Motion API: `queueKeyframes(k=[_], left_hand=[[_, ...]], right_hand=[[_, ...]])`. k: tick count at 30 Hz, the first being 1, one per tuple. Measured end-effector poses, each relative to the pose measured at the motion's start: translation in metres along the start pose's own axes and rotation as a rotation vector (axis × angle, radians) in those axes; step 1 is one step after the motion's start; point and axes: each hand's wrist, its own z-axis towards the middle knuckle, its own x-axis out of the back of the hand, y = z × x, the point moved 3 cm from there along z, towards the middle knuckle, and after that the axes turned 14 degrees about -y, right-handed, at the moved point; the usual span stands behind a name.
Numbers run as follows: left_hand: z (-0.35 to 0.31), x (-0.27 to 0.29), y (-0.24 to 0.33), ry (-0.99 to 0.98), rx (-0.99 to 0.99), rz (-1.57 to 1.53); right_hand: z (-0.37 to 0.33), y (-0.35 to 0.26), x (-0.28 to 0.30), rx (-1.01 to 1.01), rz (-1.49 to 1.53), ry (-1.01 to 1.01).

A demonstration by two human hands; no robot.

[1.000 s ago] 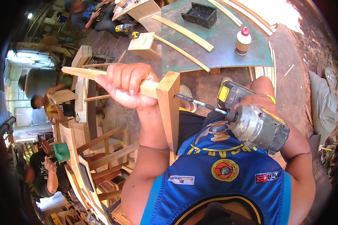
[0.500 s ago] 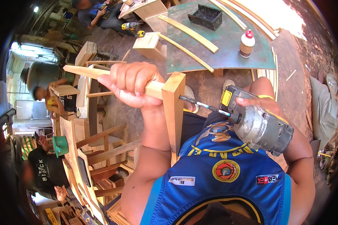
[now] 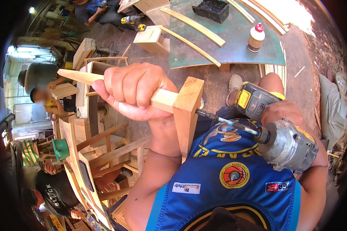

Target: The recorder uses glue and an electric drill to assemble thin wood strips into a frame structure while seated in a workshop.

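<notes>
My left hand (image 3: 137, 90) is wrapped round a pale tapered wooden bar (image 3: 166, 101), whose narrow end points to the far left. The bar's thick end meets a second tapered wood piece (image 3: 186, 123), forming a corner; this second piece narrows toward my body. In my right hand (image 3: 283, 114) is a grey and black cordless drill (image 3: 287, 144) with a yellow-marked battery (image 3: 254, 101). Its long bit (image 3: 227, 122) points left, the tip at the side face of the second piece near the corner. How deep the tip sits cannot be seen.
A green table (image 3: 235, 50) ahead bears a glue bottle (image 3: 256, 37), a black tray (image 3: 211, 11) and wood strips (image 3: 192, 27). Another drill (image 3: 132, 19) lies near a wooden box (image 3: 152, 39). Co-workers and wooden frames (image 3: 108, 154) are at the left.
The joined wood pieces and my left hand have shifted right. The drill has moved right and slightly toward my body, its bit tip still at the wood's side.
</notes>
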Motion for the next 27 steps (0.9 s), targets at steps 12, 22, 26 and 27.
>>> queueKeyframes(k=[12, 22, 26, 27], left_hand=[[-0.005, 0.001, -0.002, 0.034, -0.010, -0.012], [-0.005, 0.005, -0.002, -0.018, 0.004, -0.061], [-0.004, 0.009, 0.002, -0.040, -0.015, -0.059], [-0.005, 0.011, 0.003, -0.047, -0.011, -0.055]], right_hand=[[0.004, -0.004, 0.011, -0.052, 0.016, -0.084], [0.011, -0.006, 0.012, -0.046, -0.089, -0.102], [0.012, -0.012, 0.010, -0.167, -0.042, -0.064], [0.010, -0.011, 0.009, -0.243, -0.064, -0.081]])
